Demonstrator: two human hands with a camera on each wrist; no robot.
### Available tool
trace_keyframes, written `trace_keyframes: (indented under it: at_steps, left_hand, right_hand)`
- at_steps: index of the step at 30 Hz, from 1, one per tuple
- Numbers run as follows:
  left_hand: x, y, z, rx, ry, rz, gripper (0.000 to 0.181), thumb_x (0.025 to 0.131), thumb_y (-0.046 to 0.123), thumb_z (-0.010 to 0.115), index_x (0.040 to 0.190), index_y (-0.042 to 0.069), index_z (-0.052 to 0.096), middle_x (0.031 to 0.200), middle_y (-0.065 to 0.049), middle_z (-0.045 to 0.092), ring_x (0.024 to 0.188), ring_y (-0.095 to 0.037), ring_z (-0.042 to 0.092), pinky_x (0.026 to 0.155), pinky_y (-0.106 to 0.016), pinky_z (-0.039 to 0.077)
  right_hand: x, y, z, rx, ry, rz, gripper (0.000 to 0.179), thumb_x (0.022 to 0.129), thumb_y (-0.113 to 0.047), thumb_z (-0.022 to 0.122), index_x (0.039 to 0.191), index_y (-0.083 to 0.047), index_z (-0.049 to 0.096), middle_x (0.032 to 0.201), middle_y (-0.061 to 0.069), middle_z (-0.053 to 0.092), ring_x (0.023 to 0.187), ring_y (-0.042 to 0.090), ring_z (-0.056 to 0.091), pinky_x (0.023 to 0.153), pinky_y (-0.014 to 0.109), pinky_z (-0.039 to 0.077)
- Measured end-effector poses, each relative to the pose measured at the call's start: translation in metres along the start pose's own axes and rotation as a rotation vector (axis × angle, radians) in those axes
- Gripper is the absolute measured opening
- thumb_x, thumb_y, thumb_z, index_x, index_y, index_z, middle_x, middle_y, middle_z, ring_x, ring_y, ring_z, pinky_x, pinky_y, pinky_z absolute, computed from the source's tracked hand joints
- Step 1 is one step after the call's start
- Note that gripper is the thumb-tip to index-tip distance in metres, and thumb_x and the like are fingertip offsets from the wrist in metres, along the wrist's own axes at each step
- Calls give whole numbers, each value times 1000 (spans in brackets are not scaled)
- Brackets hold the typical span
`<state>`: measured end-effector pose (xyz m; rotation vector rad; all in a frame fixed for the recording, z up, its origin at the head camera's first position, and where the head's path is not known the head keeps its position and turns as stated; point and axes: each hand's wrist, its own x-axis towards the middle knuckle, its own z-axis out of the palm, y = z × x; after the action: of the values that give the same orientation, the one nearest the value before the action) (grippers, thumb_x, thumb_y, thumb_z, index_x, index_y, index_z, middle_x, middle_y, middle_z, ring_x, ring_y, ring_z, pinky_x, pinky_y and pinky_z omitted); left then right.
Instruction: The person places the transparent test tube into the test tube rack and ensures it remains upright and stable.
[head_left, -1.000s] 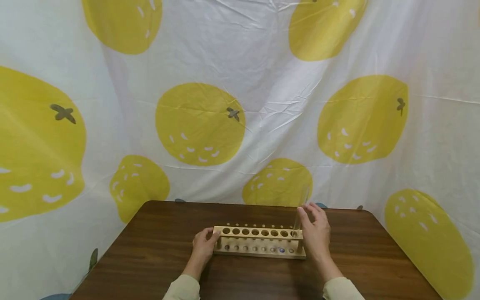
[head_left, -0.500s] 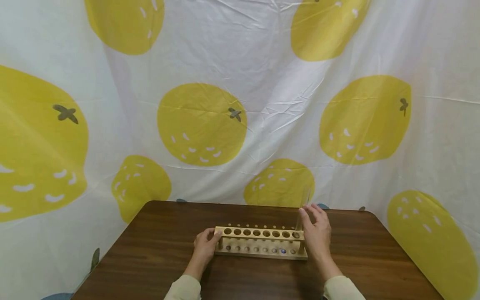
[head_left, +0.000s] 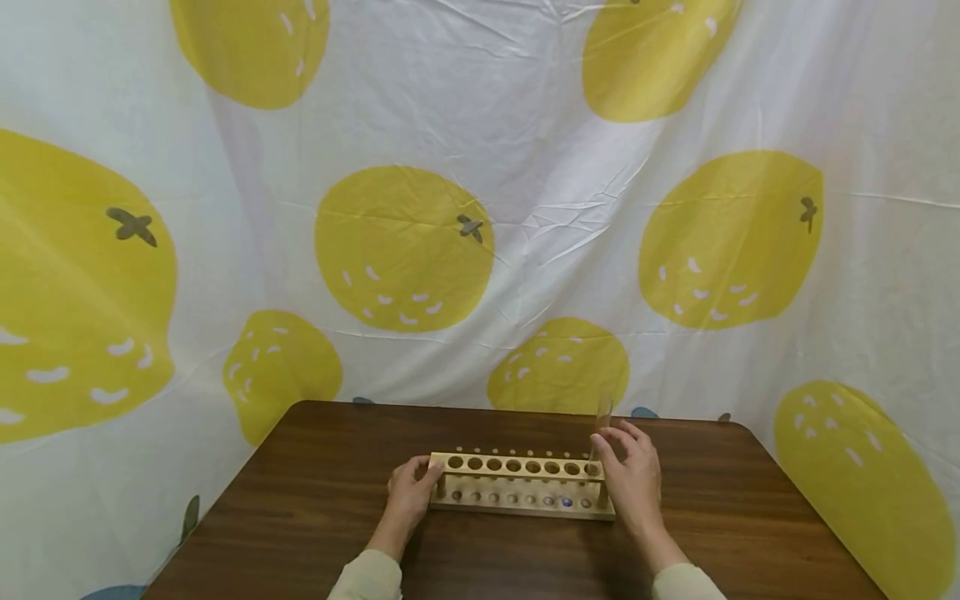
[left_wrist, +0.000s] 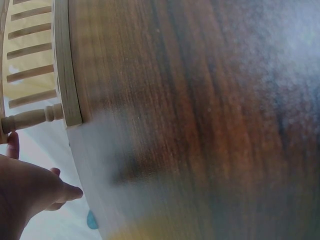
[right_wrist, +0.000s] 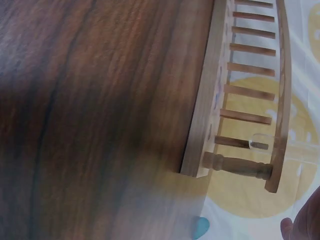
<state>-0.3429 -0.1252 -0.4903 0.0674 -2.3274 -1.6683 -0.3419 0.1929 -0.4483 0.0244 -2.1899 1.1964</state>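
A wooden test tube rack [head_left: 517, 510] stands on the table, with a row of holes in its top board and dimples in its base. My left hand [head_left: 407, 493] grips the rack's left end; in the left wrist view its fingers lie by the end post [left_wrist: 32, 119]. Between thumb and fingers, my right hand [head_left: 635, 479] pinches a clear glass test tube [head_left: 604, 412], held nearly upright at the rightmost hole. The tube's rounded bottom [right_wrist: 259, 141] shows just below the top board in the right wrist view, well above the base.
The dark wood-grain table [head_left: 300, 500] reaches back to a white cloth [head_left: 420, 92] printed with yellow lemons. Several short pegs [head_left: 495, 451] line the rack's far side. A bluish mark shows in one base dimple [head_left: 566, 502].
My right hand has lowered a little, and the test tube has sunk with it through the rightmost hole. The left hand still holds the rack's left end.
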Motion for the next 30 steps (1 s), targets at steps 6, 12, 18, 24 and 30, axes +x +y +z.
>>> trace_keyframes:
  at_steps: [6,12,18,24,30]
  left_hand:
    - [0,0,-1,7,-5,4,37,98,31,65,117,-2,66,133,-26,54,128,-48,37,105,-62,30]
    - [0,-1,-1,15,-8,0,39,98,31,65,118,-2,66,134,-27,53,128,-48,36,105,-63,30]
    - [0,-1,0,9,-5,-11,38,98,30,65,118,-2,66,134,-27,53,129,-49,35,105,-63,29]
    - [1,-1,1,4,6,-17,39,97,30,66,118,-2,66,136,-28,51,131,-49,33,106,-63,27]
    - [1,-2,1,4,3,-26,41,97,32,65,120,-3,65,138,-30,48,131,-50,31,106,-64,27]
  right_hand:
    - [-4,4,0,-50,-13,-8,30,94,-28,70,107,-1,72,137,23,52,124,44,46,98,56,37]
    - [-8,9,3,-85,-41,16,29,94,-28,70,107,-2,73,137,23,53,123,44,46,95,57,39]
    - [-12,14,5,-102,-68,53,32,95,-33,69,108,-4,73,140,21,51,127,43,43,98,60,36]
    - [-14,16,4,-105,-77,53,31,95,-33,69,107,-5,73,140,22,51,127,44,43,98,60,36]
    - [-15,19,5,-127,-89,52,33,95,-32,69,110,-3,72,139,24,50,127,45,42,100,60,35]
